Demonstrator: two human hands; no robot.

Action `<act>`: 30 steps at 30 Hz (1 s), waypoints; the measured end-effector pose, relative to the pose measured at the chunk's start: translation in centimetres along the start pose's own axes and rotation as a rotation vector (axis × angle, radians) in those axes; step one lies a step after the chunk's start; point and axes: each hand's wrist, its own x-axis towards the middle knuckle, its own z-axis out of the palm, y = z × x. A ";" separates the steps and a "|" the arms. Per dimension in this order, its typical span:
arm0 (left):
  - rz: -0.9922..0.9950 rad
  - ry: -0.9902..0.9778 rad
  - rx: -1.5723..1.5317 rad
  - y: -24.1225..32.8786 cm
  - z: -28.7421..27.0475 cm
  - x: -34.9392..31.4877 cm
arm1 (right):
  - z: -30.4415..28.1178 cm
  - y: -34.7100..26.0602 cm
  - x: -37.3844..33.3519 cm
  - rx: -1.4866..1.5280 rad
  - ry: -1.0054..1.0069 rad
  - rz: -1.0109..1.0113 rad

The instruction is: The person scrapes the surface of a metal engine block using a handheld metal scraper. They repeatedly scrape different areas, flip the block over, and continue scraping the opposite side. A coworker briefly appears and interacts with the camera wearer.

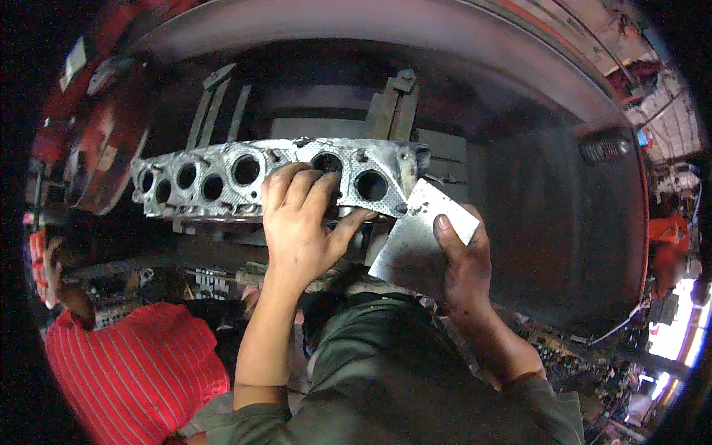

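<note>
A long metal cylinder head (222, 211) lies across the work area, with a silver textured gasket (274, 182) with several round ports over its near face. My left hand (302, 211) is closed on the cylinder head's right half: its fingers curl over a port and the thumb presses near the lower edge. In my right hand (467, 256) is a flat, thin metal plate (415, 241), gripped with the thumb on top. The plate is tilted, and its upper corner reaches the gasket's right end; I cannot tell if they touch.
Behind the cylinder head stand upright metal clamp brackets (397, 107). A dark, curved metal enclosure (549, 200) surrounds the work at the back and right. At the lower left is another person in a red striped shirt (141, 371). Small metal parts clutter the lower right (586, 363).
</note>
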 end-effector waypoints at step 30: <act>-0.011 0.037 0.011 -0.4 0.2 -0.4 | 2.2 -6.3 16.1 -0.266 -0.517 -0.368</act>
